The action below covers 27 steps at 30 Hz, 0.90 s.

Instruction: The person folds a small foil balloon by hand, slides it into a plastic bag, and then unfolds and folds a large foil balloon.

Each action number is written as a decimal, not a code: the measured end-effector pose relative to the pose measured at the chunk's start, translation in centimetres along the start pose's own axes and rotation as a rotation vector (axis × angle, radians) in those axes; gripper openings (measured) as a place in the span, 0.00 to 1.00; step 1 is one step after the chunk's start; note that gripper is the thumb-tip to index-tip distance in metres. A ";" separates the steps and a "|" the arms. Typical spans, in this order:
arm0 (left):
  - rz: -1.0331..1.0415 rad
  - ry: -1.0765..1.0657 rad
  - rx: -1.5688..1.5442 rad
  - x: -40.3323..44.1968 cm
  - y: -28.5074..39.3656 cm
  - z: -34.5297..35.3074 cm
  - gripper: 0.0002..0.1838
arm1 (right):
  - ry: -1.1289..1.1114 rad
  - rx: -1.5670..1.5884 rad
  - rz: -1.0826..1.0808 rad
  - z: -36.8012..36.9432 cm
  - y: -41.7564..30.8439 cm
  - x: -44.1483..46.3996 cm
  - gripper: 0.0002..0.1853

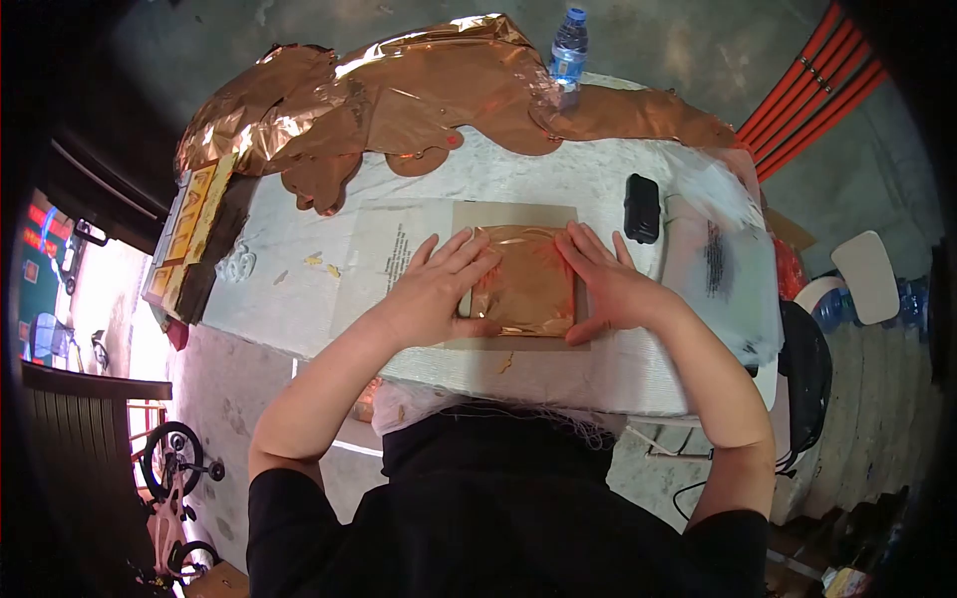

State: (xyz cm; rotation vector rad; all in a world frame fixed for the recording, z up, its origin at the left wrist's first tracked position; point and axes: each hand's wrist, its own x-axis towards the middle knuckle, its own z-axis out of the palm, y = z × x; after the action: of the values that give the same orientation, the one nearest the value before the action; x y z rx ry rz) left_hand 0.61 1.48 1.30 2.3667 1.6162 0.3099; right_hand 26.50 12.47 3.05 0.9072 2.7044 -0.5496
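A flat, square folded packet of shiny copper-coloured foil (528, 279) lies in front of me on a piece of brown cardboard (508, 213). My left hand (439, 291) rests along the packet's left edge, fingers spread and thumb stretched toward its lower side. On the opposite edge, my right hand (610, 284) presses with its fingers apart, the thumb near the lower right corner. Neither hand is closed around anything. Partly under my left forearm and hand is a clear plastic bag with printed text (374, 254).
Copper foil sheets (429, 95) with rounded lobes cover the table's far edge. A water bottle (568, 50) stands there. A black case (642, 209) and clear plastic bags (713, 259) lie right. A yellow box (194, 234) sits left. Small scraps (319, 264) dot the white tabletop (289, 309).
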 end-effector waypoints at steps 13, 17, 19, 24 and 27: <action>-0.023 -0.046 0.037 0.2 0.0 -0.1 0.48 | 0.422 0.097 -0.127 2.8 -2.1 3.4 0.52; -0.035 -0.070 0.019 0.2 0.2 -0.4 0.47 | 0.484 -0.076 -0.185 4.6 -2.4 4.1 0.48; -0.031 -0.046 0.018 0.1 0.0 -0.1 0.48 | 0.471 -0.069 -0.185 4.4 -2.6 4.0 0.48; 0.015 0.104 -0.107 -0.5 -0.1 0.1 0.46 | 0.460 -0.092 -0.180 4.3 -2.8 3.9 0.49; -0.025 0.238 -0.058 -1.4 0.3 0.1 0.38 | 0.435 -0.077 -0.153 4.0 -3.1 3.9 0.49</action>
State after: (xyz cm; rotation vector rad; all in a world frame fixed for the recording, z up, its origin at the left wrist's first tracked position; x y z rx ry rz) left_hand 0.40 0.07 1.30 2.3375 1.7104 0.6463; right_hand 21.97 10.56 -1.01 0.8911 3.1793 -0.2975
